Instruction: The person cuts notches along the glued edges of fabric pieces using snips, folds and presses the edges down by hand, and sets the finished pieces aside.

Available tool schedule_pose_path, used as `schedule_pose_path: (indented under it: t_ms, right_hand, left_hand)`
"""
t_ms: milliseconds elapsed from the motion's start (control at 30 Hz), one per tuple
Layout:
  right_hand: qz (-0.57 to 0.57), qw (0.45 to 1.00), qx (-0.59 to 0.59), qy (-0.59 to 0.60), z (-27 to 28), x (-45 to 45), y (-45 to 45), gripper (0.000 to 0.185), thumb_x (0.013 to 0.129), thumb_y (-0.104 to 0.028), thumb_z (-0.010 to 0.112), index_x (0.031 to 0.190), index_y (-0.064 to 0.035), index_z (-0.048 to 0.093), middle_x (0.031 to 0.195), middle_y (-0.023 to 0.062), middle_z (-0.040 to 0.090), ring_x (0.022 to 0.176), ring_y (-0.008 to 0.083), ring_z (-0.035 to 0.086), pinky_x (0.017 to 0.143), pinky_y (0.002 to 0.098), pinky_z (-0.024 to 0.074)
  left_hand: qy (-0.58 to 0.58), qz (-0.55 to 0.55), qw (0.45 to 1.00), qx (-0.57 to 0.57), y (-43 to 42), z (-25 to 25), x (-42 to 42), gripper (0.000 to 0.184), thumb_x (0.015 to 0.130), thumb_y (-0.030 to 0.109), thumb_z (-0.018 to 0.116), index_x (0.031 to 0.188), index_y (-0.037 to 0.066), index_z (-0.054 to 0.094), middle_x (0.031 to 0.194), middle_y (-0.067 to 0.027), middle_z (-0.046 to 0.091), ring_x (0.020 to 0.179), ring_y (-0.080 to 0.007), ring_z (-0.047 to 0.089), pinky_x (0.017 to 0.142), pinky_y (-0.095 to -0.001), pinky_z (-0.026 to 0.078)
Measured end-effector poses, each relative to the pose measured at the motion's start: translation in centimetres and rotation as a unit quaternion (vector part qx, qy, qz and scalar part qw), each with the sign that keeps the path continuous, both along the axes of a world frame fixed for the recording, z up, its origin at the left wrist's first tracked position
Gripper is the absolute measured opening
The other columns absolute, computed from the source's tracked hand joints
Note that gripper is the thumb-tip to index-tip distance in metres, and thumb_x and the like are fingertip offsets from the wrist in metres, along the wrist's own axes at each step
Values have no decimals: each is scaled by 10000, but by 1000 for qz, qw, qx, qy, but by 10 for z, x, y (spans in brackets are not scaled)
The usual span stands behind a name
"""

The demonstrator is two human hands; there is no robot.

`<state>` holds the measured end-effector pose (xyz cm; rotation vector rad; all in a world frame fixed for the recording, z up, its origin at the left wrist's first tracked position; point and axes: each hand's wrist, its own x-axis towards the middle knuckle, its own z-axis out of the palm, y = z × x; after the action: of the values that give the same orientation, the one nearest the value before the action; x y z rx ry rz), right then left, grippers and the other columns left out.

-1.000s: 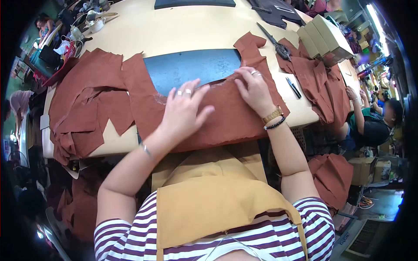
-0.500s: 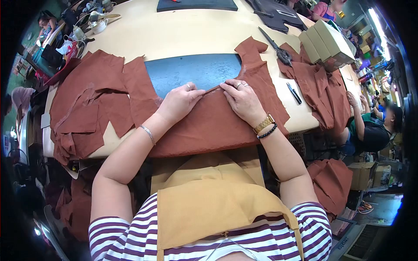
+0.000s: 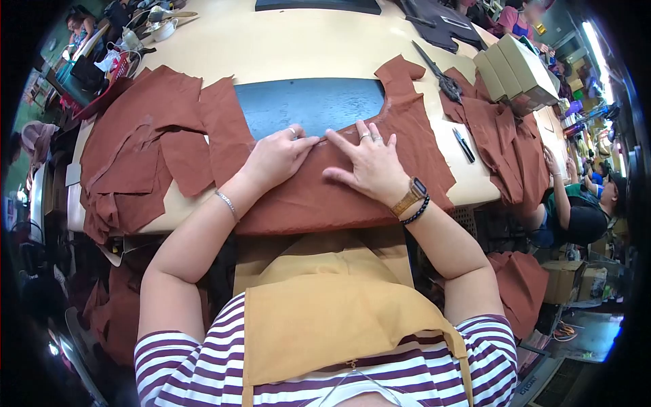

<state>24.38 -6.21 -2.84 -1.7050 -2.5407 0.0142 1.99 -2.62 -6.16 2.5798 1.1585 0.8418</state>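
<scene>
A rust-brown fabric piece [image 3: 319, 197] with a curved, cut-out edge lies over a dark board [image 3: 308, 102] and hangs at the table's front. My left hand [image 3: 279, 154] pinches the folded edge of this fabric, thumb and forefinger pressed together. Beside it, my right hand [image 3: 371, 161] is spread out, palm down, over the same edge. Its fingertips rest on or just above the fold; which of the two I cannot tell. More rust-brown fabric [image 3: 132, 129] is piled to the left.
On the right lie black-handled scissors [image 3: 444, 83], a pen [image 3: 463, 145], more brown fabric [image 3: 498, 139] and cardboard boxes [image 3: 519, 71]. A red basket [image 3: 115, 78] stands at the far left. A co-worker [image 3: 576, 203] is at the right end of the table.
My right hand has let go of the folded edge and spread its fingers. My left hand keeps its pinch. The whole view has shifted slightly.
</scene>
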Motion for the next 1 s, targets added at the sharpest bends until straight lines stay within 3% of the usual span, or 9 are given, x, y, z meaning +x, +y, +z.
schedule_pose_path:
  t_ms: [200, 233, 267, 333, 433, 467, 667, 867, 1000]
  right_hand:
    - [-55, 998, 26, -22, -1, 29, 12, 768, 810, -763, 517, 1383, -251, 523, 1494, 228, 381, 1397, 435, 335, 1025, 775, 208]
    - [-87, 994, 54, -34, -4, 41, 20, 766, 817, -752, 518, 1375, -227, 530, 1471, 219, 415, 1393, 436, 338, 1029, 782, 184]
    - [-99, 986, 130, -41, -9, 49, 25, 718, 843, -692, 545, 1317, -153, 571, 1392, 211, 503, 1365, 402, 389, 1013, 762, 224]
    - [-23, 986, 159, 51, -4, 49, 27, 584, 871, -557, 618, 1217, -86, 614, 1275, 189, 588, 1259, 357, 502, 980, 640, 366]
    - [88, 968, 24, 233, -2, 19, 4, 457, 864, -422, 685, 1130, -54, 635, 1171, 163, 637, 1135, 315, 579, 906, 491, 461]
    - [106, 975, 63, 187, -7, 14, -4, 427, 850, -324, 721, 1145, -27, 634, 1170, 170, 629, 1098, 319, 593, 921, 406, 482]
    - [115, 971, 100, 187, -24, 16, -12, 483, 851, -375, 710, 1196, -45, 635, 1185, 168, 623, 1110, 333, 583, 934, 432, 472]
    - [118, 981, 96, 124, -18, 7, -16, 546, 865, -487, 653, 1236, -87, 625, 1215, 190, 603, 1151, 367, 560, 963, 493, 442]
    - [118, 985, 85, 90, -17, -1, -19, 597, 858, -536, 634, 1280, -114, 603, 1232, 185, 584, 1186, 366, 537, 977, 518, 426]
  left_hand:
    - [11, 33, 999, 8, -9, 0, 6, 194, 904, 138, 627, 1071, 136, 727, 937, -83, 630, 770, -283, 660, 668, -394, 557]
    - [9, 39, 999, 4, -12, 0, 11, 191, 907, 141, 624, 1069, 132, 726, 937, -86, 629, 778, -283, 660, 676, -396, 556]
    - [6, 44, 999, -2, -16, -1, 17, 189, 910, 144, 621, 1066, 128, 725, 937, -88, 629, 786, -283, 660, 684, -399, 556]
    - [-1, 53, 999, -10, -21, -5, 31, 184, 913, 147, 617, 1061, 121, 723, 937, -93, 627, 799, -286, 660, 699, -400, 555]
    - [-15, 48, 998, -34, -26, 0, 43, 182, 913, 148, 619, 1062, 110, 717, 938, -112, 624, 814, -309, 652, 728, -401, 550]
    - [-17, 46, 998, -50, -26, 4, 41, 182, 911, 146, 622, 1061, 108, 717, 932, -116, 624, 812, -314, 650, 729, -401, 548]
    - [-8, -18, 994, -108, -19, 15, -2, 162, 888, 139, 664, 1031, 105, 730, 878, -100, 633, 781, -278, 629, 724, -380, 500]
    - [68, -35, 997, 5, -25, 16, -13, 161, 879, 136, 660, 1020, 140, 739, 877, -42, 631, 774, -208, 610, 764, -328, 416]
    - [62, -28, 998, 13, -25, 16, -17, 185, 876, 123, 652, 1038, 150, 738, 898, -35, 632, 810, -213, 612, 808, -353, 422]
